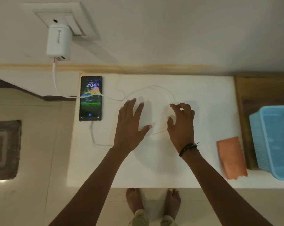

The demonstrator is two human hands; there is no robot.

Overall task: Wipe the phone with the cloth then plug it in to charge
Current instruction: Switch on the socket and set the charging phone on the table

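The black phone [90, 98] lies face up at the white table's far left, screen lit. A white cable [95, 141] is plugged into its near end; it loops across the table and over the phone's screen up to the white charger [59, 42] in the wall socket. My left hand [131, 126] hovers over the table's middle, fingers spread, holding nothing. My right hand [181, 123] is beside it with fingers curled and apart, just over a loop of the cable; no grip on it shows. The folded orange cloth [231, 158] rests at the table's right edge, away from both hands.
A light blue plastic basket [271, 141] stands on the wooden surface [245, 98] to the right of the white table [195, 168]. A grey mat [4, 149] lies on the tiled floor at left. My bare feet [152, 203] stand at the table's near edge.
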